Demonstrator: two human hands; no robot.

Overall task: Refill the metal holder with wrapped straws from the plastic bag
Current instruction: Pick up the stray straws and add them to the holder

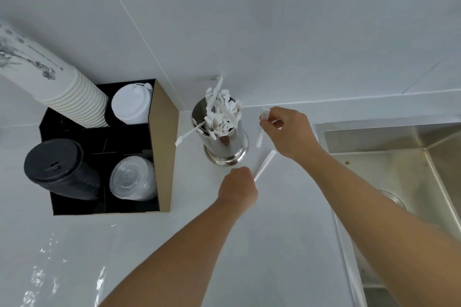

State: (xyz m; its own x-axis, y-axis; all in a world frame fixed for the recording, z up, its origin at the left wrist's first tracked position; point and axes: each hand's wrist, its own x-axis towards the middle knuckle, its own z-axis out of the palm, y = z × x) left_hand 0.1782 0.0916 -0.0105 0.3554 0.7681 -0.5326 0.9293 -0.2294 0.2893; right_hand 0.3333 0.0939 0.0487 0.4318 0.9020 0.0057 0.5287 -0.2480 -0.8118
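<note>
— Straws everywhere, look: the metal holder (225,136) stands on the white counter (262,244), packed with wrapped straws (220,113) fanning out at all angles, and one of them tips far over the left rim toward the cardboard organizer (163,147).

— And the hands?

— Right hand (290,132) is just to the right of the holder, fingers pinched together on a wrapped straw (262,129) that runs roughly upright through the grip, its top end poking out above the fingers. Left hand (238,188) sits in front of the holder, curled shut around the lower end of a second straw (265,165), which slants up and to the right.

— Do those two straws touch the holder?

— No, both are apart from it, in the gap between the two hands.

— And the plastic bag?

— Clear plastic (47,279) glints at the lower left of the counter; whether that's the bag, I can't tell.

— Around them?

— Organizer on the left holds stacked paper cups (62,90), white lids (131,104), black lids (58,169) and clear lids (132,178). Steel sink (404,177) on the right.
</note>
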